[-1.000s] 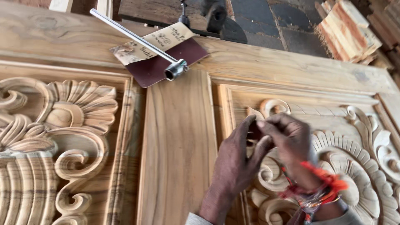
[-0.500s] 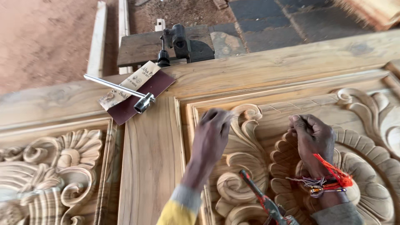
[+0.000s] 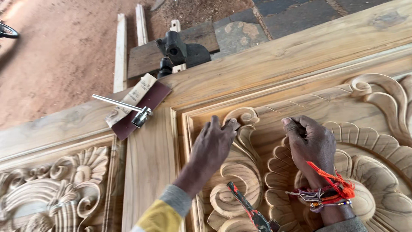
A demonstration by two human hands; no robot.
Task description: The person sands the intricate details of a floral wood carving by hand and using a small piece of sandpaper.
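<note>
A woodworker's left hand (image 3: 213, 145) presses a small folded scrap of sandpaper (image 3: 234, 124) into a scroll at the top of the carved door panel (image 3: 386, 141), fingers pinched narrow to reach the groove. The right hand (image 3: 310, 144), at three o'clock, rests curled and empty, steadying. A sandpaper sheet (image 3: 136, 106) under a metal tool (image 3: 124, 108) waits at ten o'clock.

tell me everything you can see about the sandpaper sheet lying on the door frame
The sandpaper sheet is a rectangular piece, dark maroon on its abrasive side, with one long edge folded over to show a pale tan backing with printing. It lies flat and slanted on the top rail of the carved wooden door, left of both hands. A slim metal tool with a cylindrical head rests across it. Neither hand touches it.
</note>
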